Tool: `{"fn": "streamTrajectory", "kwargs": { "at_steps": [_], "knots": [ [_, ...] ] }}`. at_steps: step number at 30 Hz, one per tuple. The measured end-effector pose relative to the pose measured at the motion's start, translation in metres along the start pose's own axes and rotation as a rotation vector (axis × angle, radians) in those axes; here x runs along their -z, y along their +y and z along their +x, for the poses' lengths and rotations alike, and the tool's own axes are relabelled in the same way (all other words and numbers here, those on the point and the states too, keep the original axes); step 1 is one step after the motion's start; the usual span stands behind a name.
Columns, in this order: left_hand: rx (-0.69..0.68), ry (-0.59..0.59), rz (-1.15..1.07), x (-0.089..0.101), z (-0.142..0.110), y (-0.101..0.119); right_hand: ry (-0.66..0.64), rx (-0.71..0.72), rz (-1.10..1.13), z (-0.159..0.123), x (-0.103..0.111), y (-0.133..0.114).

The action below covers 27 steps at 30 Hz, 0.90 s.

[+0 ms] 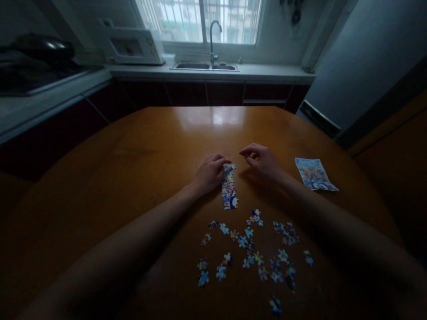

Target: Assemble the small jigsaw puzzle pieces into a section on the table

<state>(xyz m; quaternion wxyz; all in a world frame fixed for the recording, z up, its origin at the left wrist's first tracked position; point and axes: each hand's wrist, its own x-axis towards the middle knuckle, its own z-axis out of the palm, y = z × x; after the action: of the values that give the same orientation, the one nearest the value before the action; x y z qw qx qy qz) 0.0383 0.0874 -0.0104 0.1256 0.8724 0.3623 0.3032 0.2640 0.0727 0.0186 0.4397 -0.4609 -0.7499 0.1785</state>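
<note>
Head view: the left hand [210, 174] rests, fingers bent, at ten o'clock of the joined puzzle strip [228, 189], touching its far end; whether it pinches, I cannot tell. The right hand [263, 162], at two o'clock, has thumb and forefinger close together, any piece between them unclear. Best keep the strip flat and press joints straight down. Loose pieces [243, 242] lie at five o'clock, the printed sheet [314, 174] at three
</note>
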Motion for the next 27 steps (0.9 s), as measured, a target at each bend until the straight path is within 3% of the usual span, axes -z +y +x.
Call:
{"fn": "streamTrajectory", "kwargs": {
  "at_steps": [3,7,12,17,22,27],
  "knots": [
    [-0.013,0.012,-0.006,-0.002,0.001,-0.001,-0.148,0.032,-0.022,-0.011,0.019,-0.029],
    [-0.007,0.018,-0.017,-0.003,0.002,-0.003,-0.438,0.008,-0.065,-0.053,0.036,-0.065],
    [-0.034,0.015,-0.009,-0.004,0.002,-0.004,-0.654,-0.043,-0.229,-0.106,0.043,-0.081],
    [-0.022,0.029,-0.021,-0.004,0.002,-0.004,-0.676,-0.038,-0.306,-0.124,0.044,-0.085],
    [-0.004,0.049,-0.026,-0.006,0.003,-0.006,-0.654,-0.099,-0.324,-0.127,0.041,-0.087],
    [0.016,0.061,-0.029,-0.008,0.003,-0.008,-0.723,-0.161,-0.349,-0.124,0.041,-0.089]
  ]
}}
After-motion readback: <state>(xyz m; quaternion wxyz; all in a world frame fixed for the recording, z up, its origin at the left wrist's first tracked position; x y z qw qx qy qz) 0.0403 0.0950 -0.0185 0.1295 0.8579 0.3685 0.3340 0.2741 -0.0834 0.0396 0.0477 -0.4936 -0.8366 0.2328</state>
